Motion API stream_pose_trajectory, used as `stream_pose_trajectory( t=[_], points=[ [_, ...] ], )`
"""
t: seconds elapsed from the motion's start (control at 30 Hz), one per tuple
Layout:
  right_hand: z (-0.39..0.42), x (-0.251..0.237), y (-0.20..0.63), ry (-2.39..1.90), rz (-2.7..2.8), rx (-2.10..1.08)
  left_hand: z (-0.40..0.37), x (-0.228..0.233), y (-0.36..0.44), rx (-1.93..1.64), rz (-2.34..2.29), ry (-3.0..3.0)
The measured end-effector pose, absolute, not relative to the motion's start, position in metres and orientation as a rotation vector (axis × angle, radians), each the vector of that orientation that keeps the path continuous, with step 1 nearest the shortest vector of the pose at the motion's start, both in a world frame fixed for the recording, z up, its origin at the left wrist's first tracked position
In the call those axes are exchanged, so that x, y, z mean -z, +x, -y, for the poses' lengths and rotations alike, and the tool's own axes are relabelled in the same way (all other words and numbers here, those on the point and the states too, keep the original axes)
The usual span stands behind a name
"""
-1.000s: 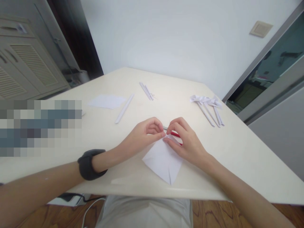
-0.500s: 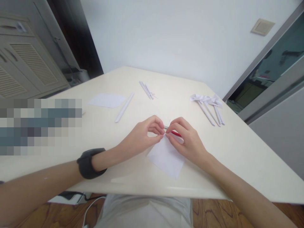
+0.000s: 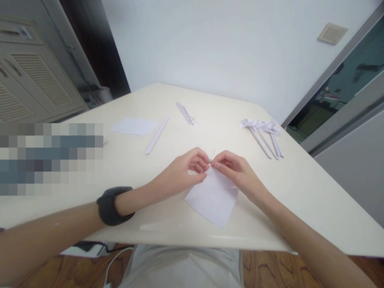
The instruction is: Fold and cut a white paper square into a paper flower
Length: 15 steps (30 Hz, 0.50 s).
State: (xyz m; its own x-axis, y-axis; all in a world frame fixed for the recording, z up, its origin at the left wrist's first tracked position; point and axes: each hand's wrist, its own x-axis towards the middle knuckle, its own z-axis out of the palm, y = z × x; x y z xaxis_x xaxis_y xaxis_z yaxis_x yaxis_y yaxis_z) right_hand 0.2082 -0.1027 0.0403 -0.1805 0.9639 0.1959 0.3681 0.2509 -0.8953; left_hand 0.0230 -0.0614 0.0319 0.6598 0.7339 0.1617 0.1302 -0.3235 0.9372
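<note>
The white paper sheet [image 3: 214,198] lies on the surface [image 3: 300,192] near its front edge, its far corner lifted and pinched between both hands. Left hand [image 3: 183,172] and right hand [image 3: 237,172] meet fingertip to fingertip there, each grip narrow and closed on that corner. Beyond lie a rolled paper stick [image 3: 157,135], a flat paper square [image 3: 134,126], thin sticks [image 3: 185,113] and a bundle of folded paper pieces [image 3: 264,134], all well apart. Bare surface lies open on both sides.

pixelated grey-blue block [image 3: 51,158]: hides table's left side | thin rod [image 3: 211,160] pinched between fingertips: mostly covered by white paper sheet [image 3: 214,198], colour unclear | both forearms: cut off by bottom edge
</note>
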Motion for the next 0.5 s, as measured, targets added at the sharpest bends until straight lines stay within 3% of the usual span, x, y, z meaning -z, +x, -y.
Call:
stream_pose_trajectory(
  t=[0.33, 0.5],
  points=[
    [0.094, -0.052, 0.237, -1.428, 1.621, -1.065, 0.051, -0.034, 0.019, -0.887, -0.849, 1.503],
    [0.089, -0.047, 0.24, -1.375, 1.614, -1.026, 0.054, -0.035, 0.019, -0.778, -0.842, 1.515]
  ],
)
